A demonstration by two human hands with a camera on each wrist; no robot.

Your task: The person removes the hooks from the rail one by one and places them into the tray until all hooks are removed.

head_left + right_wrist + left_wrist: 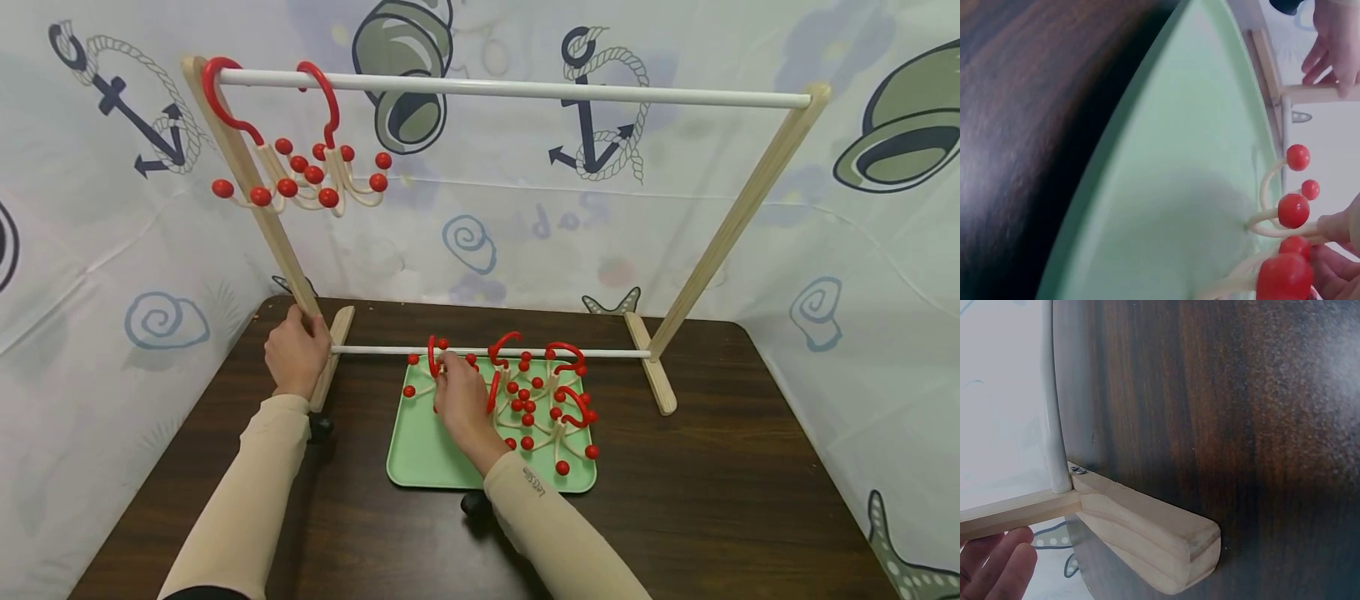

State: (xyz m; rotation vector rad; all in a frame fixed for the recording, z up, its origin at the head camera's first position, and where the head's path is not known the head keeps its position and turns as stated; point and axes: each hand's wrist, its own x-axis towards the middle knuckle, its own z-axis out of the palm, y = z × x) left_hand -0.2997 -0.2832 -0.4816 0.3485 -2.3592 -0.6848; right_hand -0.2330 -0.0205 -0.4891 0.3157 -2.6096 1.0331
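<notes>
My left hand (297,354) holds the lower part of the rack's left wooden post (288,258); its fingertips (1013,562) lie along the post in the left wrist view. Over the green tray (435,462), my right hand (463,398) pinches the stem of a hanger with a red hook (432,357) and cream prongs tipped with red balls (1294,210). Several more such hangers (558,429) lie crowded on the tray's right part. Two others hang by their red hooks (330,104) at the left end of the white top bar (510,87).
The rack's right post (738,221) stands on a wooden foot (651,364). A white lower bar (607,353) runs behind the tray, above the dark wooden table (720,483). A patterned cloth (495,225) hangs behind and at both sides.
</notes>
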